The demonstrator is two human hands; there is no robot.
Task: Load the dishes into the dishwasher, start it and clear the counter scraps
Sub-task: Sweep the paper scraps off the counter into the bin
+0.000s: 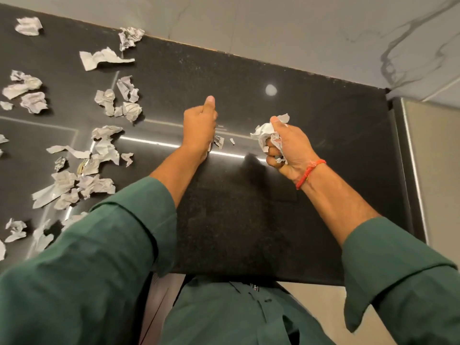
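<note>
Several crumpled white paper scraps (74, 180) lie scattered over the left half of the black counter (311, 120). My right hand (286, 148), with a red thread at the wrist, grips a wad of crumpled paper scraps (265, 131) above the counter's middle right. My left hand (200, 125) rests on its edge on the counter with fingers curled and thumb up; a small torn scrap (219, 141) shows right at its fingers, and whether the fingers hold it is unclear. A tiny scrap (232, 141) lies between the hands.
A pale marbled wall (298, 28) runs behind the counter. A steel appliance side (428, 170) stands past the counter's right end. The counter's front edge (249, 277) is at my waist, and my green sleeves cover the lower view.
</note>
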